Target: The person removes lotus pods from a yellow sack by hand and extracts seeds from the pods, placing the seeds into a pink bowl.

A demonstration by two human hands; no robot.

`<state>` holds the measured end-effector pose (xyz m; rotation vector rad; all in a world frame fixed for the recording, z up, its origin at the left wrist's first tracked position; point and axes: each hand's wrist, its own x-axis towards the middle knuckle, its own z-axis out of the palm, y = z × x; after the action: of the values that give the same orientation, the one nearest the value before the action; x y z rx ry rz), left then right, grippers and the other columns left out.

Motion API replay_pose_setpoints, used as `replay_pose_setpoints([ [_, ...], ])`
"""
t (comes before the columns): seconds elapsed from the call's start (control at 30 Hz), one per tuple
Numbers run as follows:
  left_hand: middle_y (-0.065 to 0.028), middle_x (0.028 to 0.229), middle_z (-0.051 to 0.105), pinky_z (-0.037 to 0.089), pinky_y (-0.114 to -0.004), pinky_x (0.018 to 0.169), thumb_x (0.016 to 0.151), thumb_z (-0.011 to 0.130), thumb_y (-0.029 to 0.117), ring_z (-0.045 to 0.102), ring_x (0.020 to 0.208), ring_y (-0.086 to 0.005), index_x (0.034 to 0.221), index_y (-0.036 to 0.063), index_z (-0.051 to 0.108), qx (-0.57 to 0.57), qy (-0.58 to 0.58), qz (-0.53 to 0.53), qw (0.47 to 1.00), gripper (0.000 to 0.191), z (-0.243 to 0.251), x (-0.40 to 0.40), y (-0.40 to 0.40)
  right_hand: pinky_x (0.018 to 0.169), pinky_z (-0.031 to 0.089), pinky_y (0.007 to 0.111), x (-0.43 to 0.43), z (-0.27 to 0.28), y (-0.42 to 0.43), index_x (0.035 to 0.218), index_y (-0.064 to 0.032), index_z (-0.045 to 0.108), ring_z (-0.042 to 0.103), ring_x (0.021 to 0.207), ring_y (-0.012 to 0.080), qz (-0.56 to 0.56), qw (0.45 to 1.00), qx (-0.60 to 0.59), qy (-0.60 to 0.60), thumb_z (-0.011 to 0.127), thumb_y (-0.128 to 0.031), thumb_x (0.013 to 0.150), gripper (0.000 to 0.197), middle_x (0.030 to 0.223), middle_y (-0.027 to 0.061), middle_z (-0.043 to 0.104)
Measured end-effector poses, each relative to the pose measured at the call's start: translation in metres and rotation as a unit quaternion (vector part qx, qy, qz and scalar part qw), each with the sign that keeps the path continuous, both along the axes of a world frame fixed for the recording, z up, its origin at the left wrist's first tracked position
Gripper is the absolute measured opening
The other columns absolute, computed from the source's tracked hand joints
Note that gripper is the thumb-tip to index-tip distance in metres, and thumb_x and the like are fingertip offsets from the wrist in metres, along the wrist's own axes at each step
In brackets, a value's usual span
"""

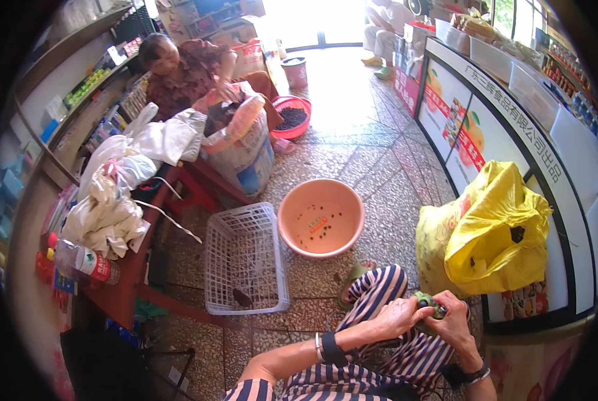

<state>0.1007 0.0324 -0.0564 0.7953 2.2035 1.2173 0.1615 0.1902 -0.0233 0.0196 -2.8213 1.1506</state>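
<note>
My left hand (398,318) and my right hand (453,321) both grip a green lotus seed pod (424,299) with dark seeds, above my striped trousers. My fingers press around its edge and cover part of it. Ahead and to the left, an orange plastic basin (348,220) stands on the floor with several dark seeds scattered on its bottom. Beside my right hand, a large yellow woven sack (499,250) has its mouth folded open; what lies inside is mostly hidden.
A white plastic crate (280,270) holding a dark piece stands left of the basin. Beyond it, a seated person (186,75) reaches into a white woven sack (243,160), near a red basket (304,125) of dark seeds. A cabinet (524,175) borders the right; bags (113,200) cover a bench.
</note>
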Motion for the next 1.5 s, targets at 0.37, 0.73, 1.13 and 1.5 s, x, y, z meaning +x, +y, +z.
replay_pose_setpoints([
  [0.37,-0.0167,0.052,0.049,0.038,-0.040,0.049,0.092,0.043,0.054,0.049,0.049,-0.0213,0.065,-0.0094,0.056,0.031,-0.099,-0.052,0.993,0.070,-0.008,-0.013,-0.001,0.065,0.047,0.032,-0.001,0.003,0.004,0.082,-0.0017,0.064,0.058,0.073,0.0234,0.064,0.997,-0.009,-0.036,0.076,-0.012,0.061,0.026,0.078,0.0099,0.058],
  [0.73,-0.0067,0.058,0.040,0.033,-0.036,0.051,0.095,0.046,0.046,0.037,0.057,-0.0119,0.075,-0.0057,0.053,0.102,-0.163,-0.179,0.965,0.055,0.004,-0.017,-0.017,0.059,0.045,0.028,0.005,0.011,0.014,0.081,-0.0011,0.065,0.056,0.068,0.0172,0.098,0.991,-0.049,-0.074,0.080,-0.012,0.061,0.028,0.073,0.0073,0.056],
  [1.13,0.0003,0.069,0.053,0.028,-0.018,0.034,0.091,0.052,0.015,0.043,0.048,-0.0053,0.087,0.0052,0.056,0.403,-0.584,-0.054,0.702,0.011,-0.045,-0.080,-0.043,0.077,0.047,0.024,0.003,0.010,0.020,0.095,0.0002,0.063,0.058,0.083,0.0078,-0.097,0.938,-0.310,-0.118,0.075,-0.005,0.069,0.029,0.089,0.0019,0.065],
  [1.5,-0.0154,0.080,0.057,0.059,-0.036,0.062,0.087,0.052,0.005,0.060,0.065,-0.0237,0.100,-0.0041,0.053,0.424,-0.579,0.435,0.544,0.016,-0.227,-0.180,-0.159,0.087,0.044,0.027,0.021,-0.015,0.027,0.103,0.0001,0.060,0.057,0.094,0.0124,-0.143,0.934,-0.299,-0.134,0.074,-0.005,0.068,0.038,0.097,0.0042,0.063],
])
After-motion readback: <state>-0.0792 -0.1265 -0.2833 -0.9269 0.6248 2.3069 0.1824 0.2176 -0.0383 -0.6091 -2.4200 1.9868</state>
